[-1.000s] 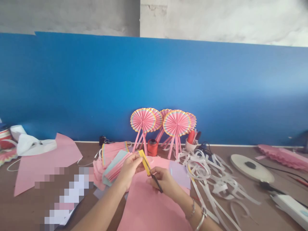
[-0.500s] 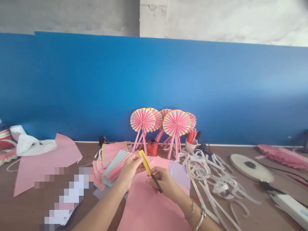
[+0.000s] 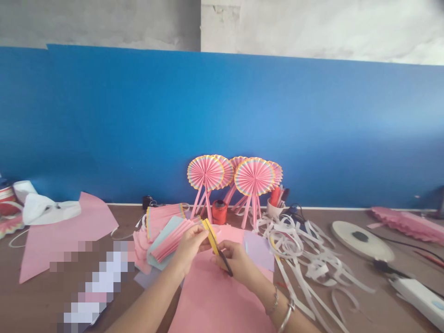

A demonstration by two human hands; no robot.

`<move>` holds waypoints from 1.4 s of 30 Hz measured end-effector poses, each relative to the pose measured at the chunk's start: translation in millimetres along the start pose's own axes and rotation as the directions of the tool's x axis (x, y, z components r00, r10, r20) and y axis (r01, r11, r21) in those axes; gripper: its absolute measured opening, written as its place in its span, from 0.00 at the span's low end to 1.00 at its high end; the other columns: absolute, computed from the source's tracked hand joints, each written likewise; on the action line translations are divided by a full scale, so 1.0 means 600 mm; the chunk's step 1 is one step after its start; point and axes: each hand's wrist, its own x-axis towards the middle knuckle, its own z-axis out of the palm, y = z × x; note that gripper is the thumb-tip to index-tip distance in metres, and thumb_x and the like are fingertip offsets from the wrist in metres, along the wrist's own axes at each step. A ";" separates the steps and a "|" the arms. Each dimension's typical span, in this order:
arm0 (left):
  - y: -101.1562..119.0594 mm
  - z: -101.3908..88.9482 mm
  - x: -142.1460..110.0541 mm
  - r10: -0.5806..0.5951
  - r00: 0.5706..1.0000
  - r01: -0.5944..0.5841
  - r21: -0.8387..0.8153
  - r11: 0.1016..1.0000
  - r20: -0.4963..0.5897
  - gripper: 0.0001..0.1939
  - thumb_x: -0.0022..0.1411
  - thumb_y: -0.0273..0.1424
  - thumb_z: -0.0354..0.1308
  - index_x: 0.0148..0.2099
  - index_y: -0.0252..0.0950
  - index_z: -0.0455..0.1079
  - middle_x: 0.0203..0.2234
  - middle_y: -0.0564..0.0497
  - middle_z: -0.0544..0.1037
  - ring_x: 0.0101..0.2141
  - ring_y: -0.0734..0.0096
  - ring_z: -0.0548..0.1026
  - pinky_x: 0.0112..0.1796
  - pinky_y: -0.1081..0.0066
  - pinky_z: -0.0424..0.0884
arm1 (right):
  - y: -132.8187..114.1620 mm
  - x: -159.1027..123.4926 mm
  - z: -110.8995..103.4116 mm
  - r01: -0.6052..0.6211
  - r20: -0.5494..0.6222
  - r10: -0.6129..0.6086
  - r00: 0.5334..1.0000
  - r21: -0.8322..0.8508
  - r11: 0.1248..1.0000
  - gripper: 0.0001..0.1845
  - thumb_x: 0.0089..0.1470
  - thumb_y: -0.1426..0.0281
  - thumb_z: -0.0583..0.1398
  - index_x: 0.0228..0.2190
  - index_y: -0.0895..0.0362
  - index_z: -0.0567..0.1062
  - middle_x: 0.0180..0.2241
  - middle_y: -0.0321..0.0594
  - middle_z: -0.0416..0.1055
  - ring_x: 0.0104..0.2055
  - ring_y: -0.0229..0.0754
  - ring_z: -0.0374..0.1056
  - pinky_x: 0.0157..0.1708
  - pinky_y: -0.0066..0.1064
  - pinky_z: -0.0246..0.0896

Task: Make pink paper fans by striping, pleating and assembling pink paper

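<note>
The left hand [image 3: 189,244] pinches the strip [image 3: 209,233], which slants down toward the right hand [image 3: 240,264], and this one grasps the scissors [image 3: 226,264] along it.

"What's moved on your feed?"
"I see my left hand [image 3: 190,243] a touch farther right and lower than before, so it sits slightly closer to my right hand [image 3: 239,263]."
"And the yellow strip [image 3: 209,233]?"
"Its upper end has shifted the same small way. My camera view has drifted a little too: the top edge of the blue panel [image 3: 156,115] now shows slightly higher."
</note>
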 end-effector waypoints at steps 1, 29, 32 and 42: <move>-0.003 -0.001 0.001 -0.005 1.000 0.005 0.002 1.000 -0.001 0.15 0.43 0.38 0.66 0.25 0.36 0.64 0.25 0.49 0.80 0.31 0.63 0.79 0.36 0.66 0.72 | 0.002 0.001 0.000 -0.004 -0.004 0.004 1.000 -0.002 1.000 0.20 0.37 0.58 0.67 0.25 0.58 0.68 0.11 0.27 0.63 0.13 0.31 0.56 0.15 0.23 0.50; 0.004 0.005 -0.008 0.018 0.959 0.035 -0.183 0.982 0.282 0.14 0.47 0.32 0.64 0.38 0.31 0.74 0.30 0.46 0.79 0.31 0.67 0.75 0.34 0.71 0.68 | -0.023 -0.006 -0.019 -0.236 0.204 0.122 0.971 0.752 0.615 0.16 0.36 0.75 0.67 0.31 0.60 0.71 0.19 0.31 0.68 0.20 0.29 0.62 0.17 0.17 0.44; 0.002 0.004 -0.008 0.020 0.948 0.027 -0.143 0.989 0.318 0.12 0.48 0.32 0.66 0.36 0.32 0.75 0.28 0.48 0.78 0.28 0.71 0.73 0.34 0.71 0.66 | -0.026 -0.008 -0.020 -0.288 0.262 0.128 0.957 0.780 0.556 0.14 0.35 0.77 0.67 0.27 0.61 0.71 0.20 0.33 0.69 0.21 0.29 0.63 0.16 0.16 0.45; 0.001 0.003 -0.014 0.012 0.956 -0.004 -0.027 1.000 0.294 0.14 0.49 0.36 0.66 0.37 0.35 0.75 0.31 0.50 0.77 0.30 0.74 0.70 0.32 0.75 0.62 | -0.027 -0.012 -0.022 -0.347 0.343 0.098 0.934 0.808 0.477 0.15 0.36 0.78 0.68 0.28 0.61 0.70 0.22 0.33 0.69 0.23 0.28 0.64 0.17 0.15 0.46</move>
